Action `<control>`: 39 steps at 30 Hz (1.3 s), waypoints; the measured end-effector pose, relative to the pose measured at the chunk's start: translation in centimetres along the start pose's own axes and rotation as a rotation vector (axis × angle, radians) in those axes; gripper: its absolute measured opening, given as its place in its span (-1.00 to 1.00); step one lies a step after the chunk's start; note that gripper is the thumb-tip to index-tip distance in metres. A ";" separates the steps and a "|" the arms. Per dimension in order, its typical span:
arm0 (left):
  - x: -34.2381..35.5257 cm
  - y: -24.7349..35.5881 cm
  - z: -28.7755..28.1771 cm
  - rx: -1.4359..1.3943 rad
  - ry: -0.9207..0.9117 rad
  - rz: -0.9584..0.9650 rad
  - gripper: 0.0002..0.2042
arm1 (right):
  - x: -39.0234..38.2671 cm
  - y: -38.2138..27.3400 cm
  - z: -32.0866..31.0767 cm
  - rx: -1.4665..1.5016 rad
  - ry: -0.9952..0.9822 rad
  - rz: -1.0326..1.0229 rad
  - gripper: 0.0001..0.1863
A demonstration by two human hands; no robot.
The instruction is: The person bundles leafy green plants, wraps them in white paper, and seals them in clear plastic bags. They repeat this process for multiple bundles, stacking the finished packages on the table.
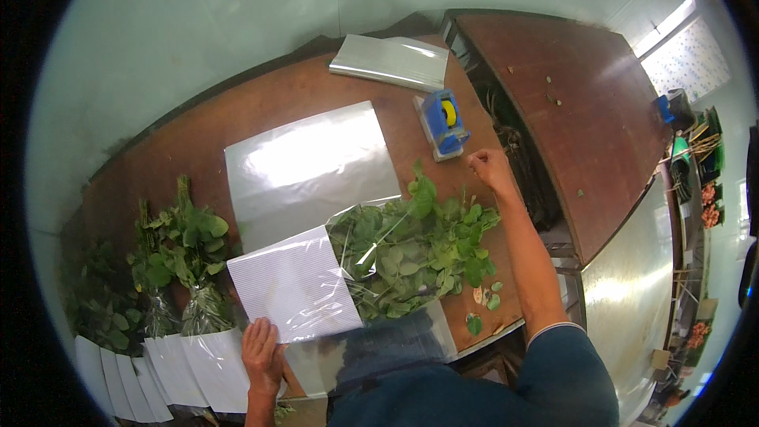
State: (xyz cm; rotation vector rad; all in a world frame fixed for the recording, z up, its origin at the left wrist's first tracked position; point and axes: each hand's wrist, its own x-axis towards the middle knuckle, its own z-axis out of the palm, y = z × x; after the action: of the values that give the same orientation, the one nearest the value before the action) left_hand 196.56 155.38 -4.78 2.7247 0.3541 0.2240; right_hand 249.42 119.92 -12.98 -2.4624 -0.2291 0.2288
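Observation:
A leafy green bunch [415,249] lies on the brown table [158,166], half wrapped in a clear sleeve with a white striped part [294,285]. My left hand [262,352] rests flat on the sleeve's near corner, fingers spread. My right hand [490,168] is stretched out beyond the leaves, close to a blue tape dispenser with a yellow roll [443,122]; its fingers are pinched together, and whether a bit of tape is between them cannot be made out.
A flat clear sheet [312,162] lies behind the bunch, and a stack of sheets [391,62] sits at the far edge. Wrapped leafy bunches [186,269] lie at the left. A second brown table [585,103] stands to the right. Loose leaves [478,308] lie near the front edge.

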 end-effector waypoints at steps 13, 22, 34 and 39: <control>-0.9 -0.1 0.1 -0.014 0.109 -0.004 -0.51 | -25.1 -23.9 7.0 0.922 -0.673 0.065 -0.79; -5.1 0.2 -0.9 -0.065 0.120 -0.055 -0.49 | -36.3 -28.3 19.1 0.812 -0.757 0.205 -0.72; -0.5 -2.4 -1.1 0.010 -0.014 0.018 -0.29 | -37.4 -30.0 17.6 1.032 -0.746 0.436 -0.79; -0.6 -2.3 -0.7 -0.013 0.004 -0.002 -0.32 | -38.3 -30.1 16.9 1.002 -0.739 0.625 -0.78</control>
State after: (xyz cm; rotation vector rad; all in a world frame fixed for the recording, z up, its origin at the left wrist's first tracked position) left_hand 195.33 157.49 -5.12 2.7116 0.3550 0.2302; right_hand 205.34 144.83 -3.29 -1.2980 0.3060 1.1920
